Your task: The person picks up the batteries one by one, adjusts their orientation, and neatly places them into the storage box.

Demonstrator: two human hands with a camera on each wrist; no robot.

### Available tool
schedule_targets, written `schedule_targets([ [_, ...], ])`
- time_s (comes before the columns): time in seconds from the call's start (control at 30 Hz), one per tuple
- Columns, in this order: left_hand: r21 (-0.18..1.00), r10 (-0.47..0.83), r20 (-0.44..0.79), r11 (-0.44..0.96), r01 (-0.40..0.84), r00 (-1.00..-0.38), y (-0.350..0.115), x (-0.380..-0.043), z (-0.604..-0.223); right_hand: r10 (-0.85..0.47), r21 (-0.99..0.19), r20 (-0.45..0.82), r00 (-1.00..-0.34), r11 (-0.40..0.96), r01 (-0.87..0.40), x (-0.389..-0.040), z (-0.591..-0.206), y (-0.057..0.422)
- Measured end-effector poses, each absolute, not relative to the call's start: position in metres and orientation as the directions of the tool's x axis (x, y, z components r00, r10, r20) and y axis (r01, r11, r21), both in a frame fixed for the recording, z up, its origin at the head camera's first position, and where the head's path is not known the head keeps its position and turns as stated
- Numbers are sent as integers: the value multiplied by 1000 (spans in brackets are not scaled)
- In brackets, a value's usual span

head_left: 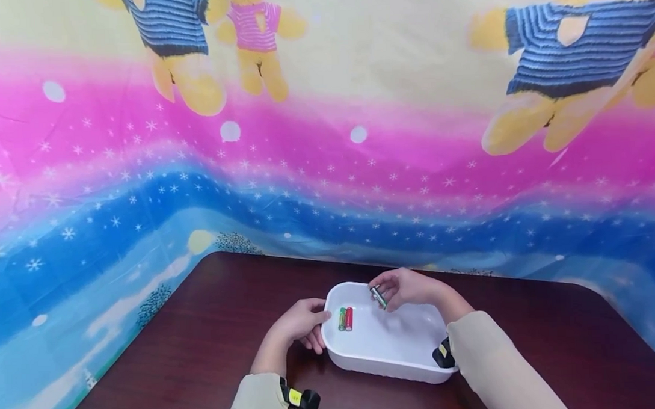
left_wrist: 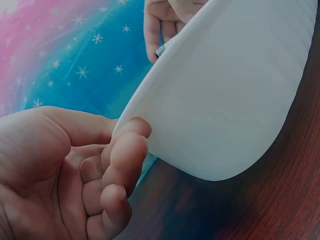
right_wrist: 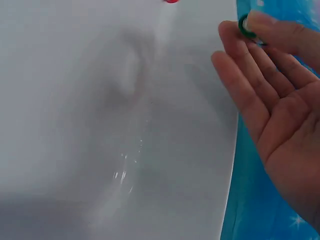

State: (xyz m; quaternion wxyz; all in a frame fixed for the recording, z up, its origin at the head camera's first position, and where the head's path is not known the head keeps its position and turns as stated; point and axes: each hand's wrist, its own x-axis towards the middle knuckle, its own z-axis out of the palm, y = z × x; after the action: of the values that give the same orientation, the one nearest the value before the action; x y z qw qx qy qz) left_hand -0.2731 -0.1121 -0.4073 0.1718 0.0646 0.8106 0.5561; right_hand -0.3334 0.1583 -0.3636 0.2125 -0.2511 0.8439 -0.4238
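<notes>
Nearest to us are two cream sleeves, the left sleeve (head_left: pixel 258 398) and the right sleeve (head_left: pixel 498 358), each with a small black device bearing a yellow label at the cuff: the left device (head_left: pixel 306 402) above the tabletop, the right device (head_left: pixel 444 353) in front of the tray's near right corner.

A little farther on we see the left hand (head_left: pixel 300 324) gripping the left end of a white, shallow, rounded-rectangular tray (head_left: pixel 390 368) — thumb over the rim, fingers curled outside it. Inside, towards that left end, a green cylindrical battery (head_left: pixel 342 319) and a red cylindrical battery (head_left: pixel 349 319) lie side by side, both pointing away from us.

Over the tray's far side, the right hand (head_left: pixel 408 286) pinches a silver-and-green cylindrical battery (head_left: pixel 379 297) between thumb and fingers, clear of the tray's floor; whether a second one is held with it we cannot tell.

Under all this we have a dark reddish-brown wood-grain table (head_left: pixel 213 335). Beyond its far edge hangs a printed fabric backdrop (head_left: pixel 317 223) — blue and pink bands with white snowflakes, and yellow toy-bear figures in striped tops above.
</notes>
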Motion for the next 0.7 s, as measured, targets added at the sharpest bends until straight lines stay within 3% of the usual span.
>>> schedule_targets([
  [0.37,932,312,-195,353,-77,-930,-114,-267,-408,-544,-541,-172,-821,749,-382,-325,-386,133],
  [0.7,932,319,-193,356,-71,-928,-111,-270,-404,-589,-264,-99,-802,793,-549,-329,-397,115],
])
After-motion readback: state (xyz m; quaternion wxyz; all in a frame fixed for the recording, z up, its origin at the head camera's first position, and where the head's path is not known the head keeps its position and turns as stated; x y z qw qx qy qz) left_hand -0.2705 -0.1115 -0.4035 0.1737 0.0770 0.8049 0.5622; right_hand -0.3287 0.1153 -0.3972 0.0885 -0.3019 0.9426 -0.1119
